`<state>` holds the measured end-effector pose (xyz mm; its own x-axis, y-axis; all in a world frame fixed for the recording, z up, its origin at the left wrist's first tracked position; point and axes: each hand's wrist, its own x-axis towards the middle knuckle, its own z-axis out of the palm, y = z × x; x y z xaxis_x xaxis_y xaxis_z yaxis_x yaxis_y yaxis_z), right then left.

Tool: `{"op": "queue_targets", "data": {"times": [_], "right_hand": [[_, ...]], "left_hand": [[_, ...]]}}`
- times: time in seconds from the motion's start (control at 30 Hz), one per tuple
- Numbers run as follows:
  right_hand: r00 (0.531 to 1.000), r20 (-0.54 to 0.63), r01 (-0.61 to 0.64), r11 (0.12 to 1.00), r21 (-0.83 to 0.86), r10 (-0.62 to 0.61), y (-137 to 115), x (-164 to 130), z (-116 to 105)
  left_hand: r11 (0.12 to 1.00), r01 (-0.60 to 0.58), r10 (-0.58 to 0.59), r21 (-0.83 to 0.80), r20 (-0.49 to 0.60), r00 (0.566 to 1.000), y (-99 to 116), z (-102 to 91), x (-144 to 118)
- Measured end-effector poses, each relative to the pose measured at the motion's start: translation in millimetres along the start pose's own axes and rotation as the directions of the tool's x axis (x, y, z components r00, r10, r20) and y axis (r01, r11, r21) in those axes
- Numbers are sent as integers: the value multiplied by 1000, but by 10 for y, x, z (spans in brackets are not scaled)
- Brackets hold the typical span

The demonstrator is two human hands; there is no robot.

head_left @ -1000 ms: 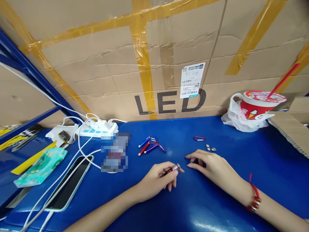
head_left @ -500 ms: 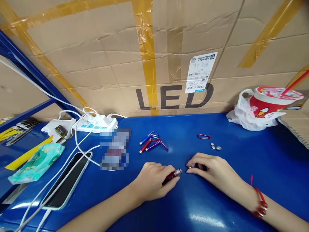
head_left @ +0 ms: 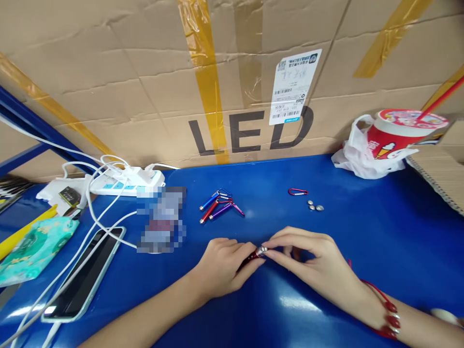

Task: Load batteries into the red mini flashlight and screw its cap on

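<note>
hands meet low at the middle of the blue desk (head_left: 326,309). the left hand (head_left: 221,266) is clenched round the barrel of a small dark-red keychain flashlight (head_left: 251,257), which lies almost flat with its silver end pointing to 2 o'clock. the right hand (head_left: 311,258) pinches that silver end between thumb and fingertip; whether a loose part sits under those fingertips is too small to tell. a red bead bracelet (head_left: 389,316) is on the right wrist.

at 1 o'clock from the hands, well apart, lie three button cells (head_left: 313,206) and just beyond them a red carabiner clip (head_left: 297,192). at 11 o'clock lies a bunch of finished-looking flashlights (head_left: 217,207) in blue, red and purple. far off at 9 o'clock are a phone (head_left: 85,273) on a white cable and a power strip (head_left: 125,180); at 2 o'clock a red paper cup (head_left: 398,135) in a plastic bag, against a cardboard box (head_left: 145,96) marked led.

the step in hand looks like work on the flashlight's end, fitting or turning the cap. the next move would call for a steady left grip while the right fingers twist squarely, without cross-threading
</note>
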<state>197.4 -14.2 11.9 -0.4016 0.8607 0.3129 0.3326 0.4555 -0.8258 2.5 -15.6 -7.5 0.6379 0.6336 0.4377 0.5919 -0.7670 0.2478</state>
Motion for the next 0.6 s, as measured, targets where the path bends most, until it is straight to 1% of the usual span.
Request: {"op": "queue_targets", "data": {"times": [0.13,0.23,0.3,0.37,0.43,0.6], "right_hand": [[995,-56,82,997,-3,-82,1,-23,-20],[981,-97,164,984,-74,-171,8,-18,-48],[969,-86,218,967,-132,-230,6,-13,-64],[963,-61,248,954,-171,-262,2,-12,-75],[966,-36,247,951,-184,-257,3,-15,-79],[980,36,197,963,-185,-194,40,-24,-72]], "left_hand": [[999,17,-17,-51,8,1000,-2,-12,12],[997,26,-24,-79,23,999,-10,-23,19],[997,18,-17,-80,13,1000,-13,-25,21],[997,13,-13,-76,-5,1000,-14,-24,21],[997,18,-18,-77,-6,1000,-13,-23,19],[996,26,-25,-83,14,1000,-17,-18,11]]}}
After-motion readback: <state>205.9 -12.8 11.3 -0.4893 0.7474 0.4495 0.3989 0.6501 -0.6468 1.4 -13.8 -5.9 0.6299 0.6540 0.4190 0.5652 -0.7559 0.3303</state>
